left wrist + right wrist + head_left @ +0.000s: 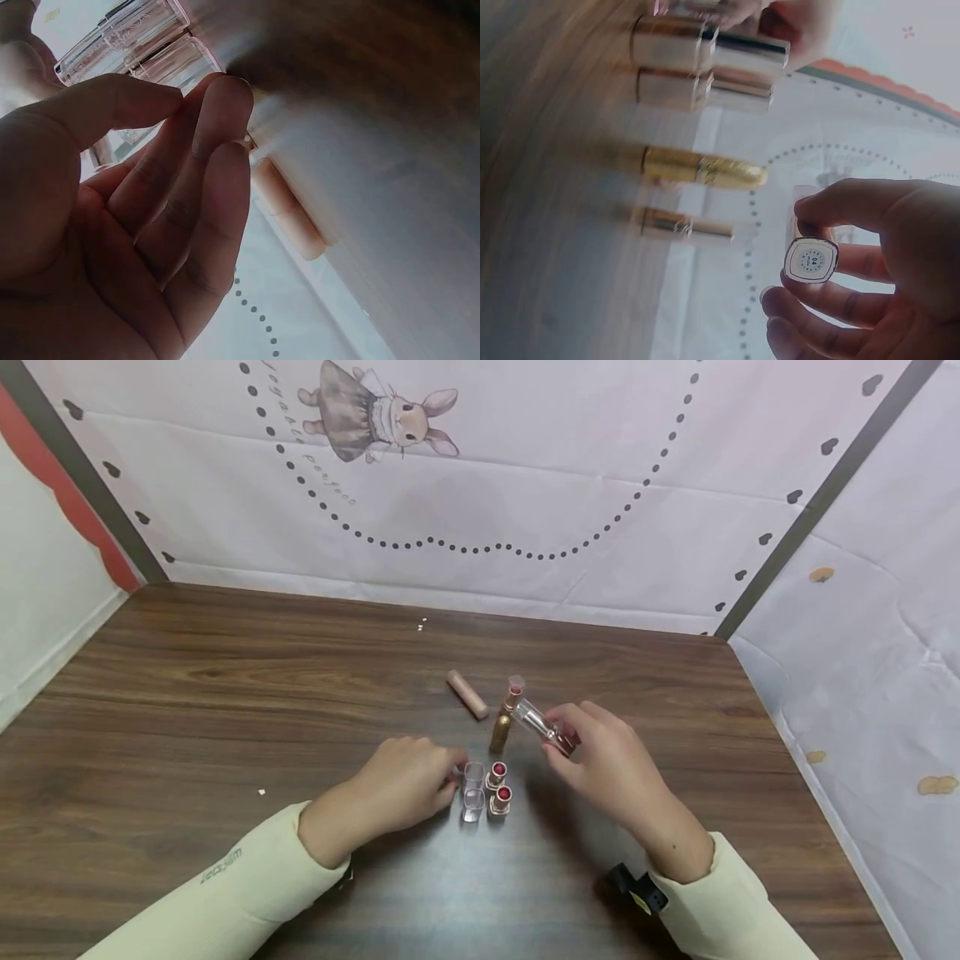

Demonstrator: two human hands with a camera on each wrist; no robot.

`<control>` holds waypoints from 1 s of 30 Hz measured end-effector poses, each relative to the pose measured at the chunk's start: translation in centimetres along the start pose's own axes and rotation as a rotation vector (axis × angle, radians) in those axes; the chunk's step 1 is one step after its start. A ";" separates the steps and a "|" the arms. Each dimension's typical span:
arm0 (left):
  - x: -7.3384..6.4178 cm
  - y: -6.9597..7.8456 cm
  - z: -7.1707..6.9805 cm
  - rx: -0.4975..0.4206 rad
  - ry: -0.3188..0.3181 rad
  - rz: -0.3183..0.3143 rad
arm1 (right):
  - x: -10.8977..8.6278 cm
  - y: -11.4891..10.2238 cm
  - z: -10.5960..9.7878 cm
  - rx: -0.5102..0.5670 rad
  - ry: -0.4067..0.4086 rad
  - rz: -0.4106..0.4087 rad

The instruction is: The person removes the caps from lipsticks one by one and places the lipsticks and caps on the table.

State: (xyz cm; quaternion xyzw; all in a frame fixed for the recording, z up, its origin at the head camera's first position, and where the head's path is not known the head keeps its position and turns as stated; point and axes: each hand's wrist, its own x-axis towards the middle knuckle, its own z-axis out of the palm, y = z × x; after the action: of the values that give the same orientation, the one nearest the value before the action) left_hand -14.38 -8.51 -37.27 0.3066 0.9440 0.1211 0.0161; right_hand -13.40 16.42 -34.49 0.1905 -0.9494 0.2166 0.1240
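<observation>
A clear-capped lipstick (pixel 536 719) is pinched near its base by the right hand (pixel 609 760), well short of the far edge of the desk (pixel 225 693). Probably light, stiff and slick, it is best held there. Whether a clear tube (pixel 472 807) is gripped by the left hand (pixel 401 783) cannot be told.

The left arm (pixel 225 881) and right arm (pixel 731 902) are stretched forward; the left hand (pixel 405 781) is held with fingers (pixel 225 191) bent, the right hand (pixel 611 768) in a pinching grip.
</observation>
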 end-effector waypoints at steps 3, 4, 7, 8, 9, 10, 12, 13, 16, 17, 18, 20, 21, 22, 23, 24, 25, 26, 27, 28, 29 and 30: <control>0.1 0.0 0.0 -0.016 -0.002 -0.008 | -0.3 -0.6 0.0 -0.001 0.007 -0.039; 0.1 0.0 -0.1 -0.025 -0.007 -0.008 | -0.4 -0.8 0.0 -0.003 0.004 -0.047; 0.1 0.1 -0.4 -0.049 -0.023 -0.012 | -0.6 -1.2 0.1 -0.009 -0.008 -0.072; 0.0 0.1 -0.5 -0.051 -0.021 -0.014 | -0.7 -1.4 0.2 -0.009 -0.014 -0.082; 0.0 0.1 -0.7 -0.051 -0.014 -0.019 | -0.7 -1.5 0.2 -0.012 -0.021 -0.091; 0.1 0.1 -1.0 -0.050 0.000 -0.023 | -0.7 -1.6 0.2 -0.015 -0.026 -0.097; 0.2 0.2 -1.4 -0.048 0.047 -0.023 | -0.8 -1.7 0.2 -0.023 -0.032 -0.111; 0.2 0.2 -1.6 -0.041 0.080 -0.016 | -0.8 -1.7 0.2 -0.026 -0.034 -0.115; 0.1 0.5 -2.1 -0.029 0.185 0.027 | -0.8 -1.9 0.2 -0.032 -0.040 -0.141; 0.0 0.6 -2.2 -0.022 0.219 0.050 | -0.9 -1.9 0.2 -0.036 -0.045 -0.157; -0.2 0.7 -2.2 -0.011 0.250 0.073 | -0.9 -2.0 0.3 -0.042 -0.052 -0.175; -0.6 0.9 -2.2 0.016 0.302 0.114 | -0.9 -2.2 0.5 -0.049 -0.065 -0.219; -0.7 1.0 -2.2 0.031 0.324 0.133 | -0.9 -2.3 0.5 -0.053 -0.069 -0.240; -0.8 1.1 -2.1 0.047 0.346 0.154 | -1.0 -2.3 0.6 -0.058 -0.071 -0.262; -0.9 1.2 -2.0 0.062 0.359 0.171 | -1.0 -2.4 0.7 -0.058 -0.070 -0.280; -1.0 1.3 -2.0 0.078 0.369 0.183 | -1.1 -2.5 0.7 -0.057 -0.066 -0.296; -1.0 1.4 -2.0 0.092 0.375 0.194 | -1.1 -2.5 0.7 -0.053 -0.060 -0.312; -1.0 1.4 -1.9 0.105 0.382 0.203 | -1.2 -2.5 0.6 -0.049 -0.052 -0.327; -1.0 1.5 -1.9 0.117 0.386 0.213 | -1.3 -2.5 0.6 -0.044 -0.044 -0.341; -1.0 1.6 -1.9 0.123 0.389 0.223 | -1.4 -2.5 0.5 -0.039 -0.038 -0.354; -1.0 1.7 -1.9 0.129 0.390 0.233 | -1.5 -2.5 0.5 -0.034 -0.032 -0.365; -1.0 1.7 -1.9 0.136 0.393 0.245 | -1.6 -2.5 0.4 -0.031 -0.027 -0.376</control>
State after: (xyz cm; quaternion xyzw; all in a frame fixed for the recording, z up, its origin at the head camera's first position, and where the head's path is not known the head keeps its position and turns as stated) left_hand -12.80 -8.14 -35.05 0.3897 0.8907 0.1157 -0.2035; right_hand -10.98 14.61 -34.44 0.3654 -0.9020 0.1725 0.1524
